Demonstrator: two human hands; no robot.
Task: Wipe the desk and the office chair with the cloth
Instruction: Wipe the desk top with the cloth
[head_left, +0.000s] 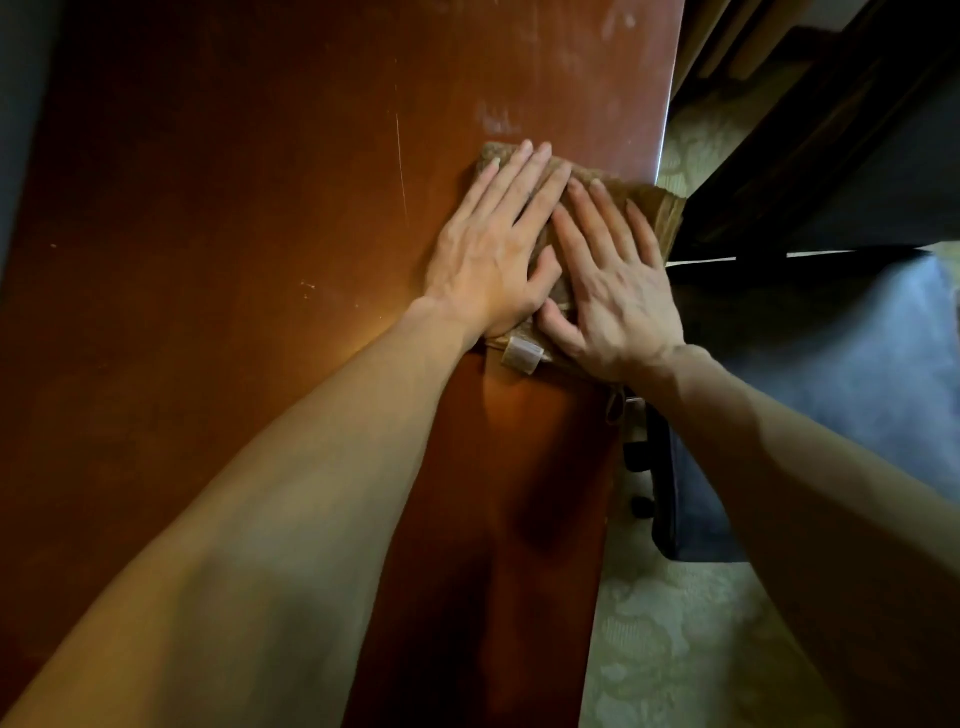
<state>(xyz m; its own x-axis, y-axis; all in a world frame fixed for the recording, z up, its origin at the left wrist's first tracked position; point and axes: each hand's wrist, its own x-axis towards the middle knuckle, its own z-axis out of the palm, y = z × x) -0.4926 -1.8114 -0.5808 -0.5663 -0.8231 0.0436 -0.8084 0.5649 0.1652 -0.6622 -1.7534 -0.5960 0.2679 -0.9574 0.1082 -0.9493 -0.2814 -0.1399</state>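
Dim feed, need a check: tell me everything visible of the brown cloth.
The brown, coarse-textured folded cloth lies flat on the reddish-brown wooden desk, at its right edge, one corner jutting past it. A pale label sticks out of its near side. The left hand and right hand press on it, fingers straight, covering most of it.

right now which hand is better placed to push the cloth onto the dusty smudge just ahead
Likely left. The left hand lies flat on the cloth, just short of the smudge; the right hand sits further back, by the desk edge.
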